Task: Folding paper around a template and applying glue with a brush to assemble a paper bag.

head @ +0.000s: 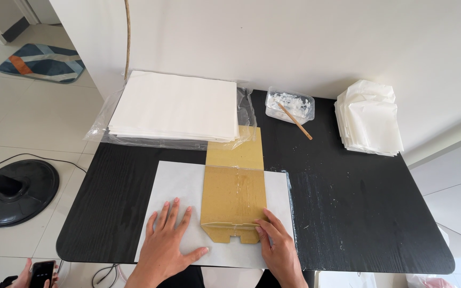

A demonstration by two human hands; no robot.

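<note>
A white paper sheet [174,184] lies flat near the front of a black table [358,202]. On it rests a long brown cardboard template [233,192], its near end notched. My left hand [167,240] is spread flat on the sheet, just left of the cardboard, fingers apart. My right hand [277,242] presses fingertips on the cardboard's near right corner and the sheet beside it. Neither hand grips anything.
A thick stack of white sheets [174,106] on clear plastic wrap sits at the back left. A small clear tub of white paste [290,104] with a wooden stick [295,121] stands behind. Folded white paper pieces [369,120] are piled at the back right. A fan base [14,192] stands on the floor. Another person's hand with a phone [39,273] shows at the bottom left.
</note>
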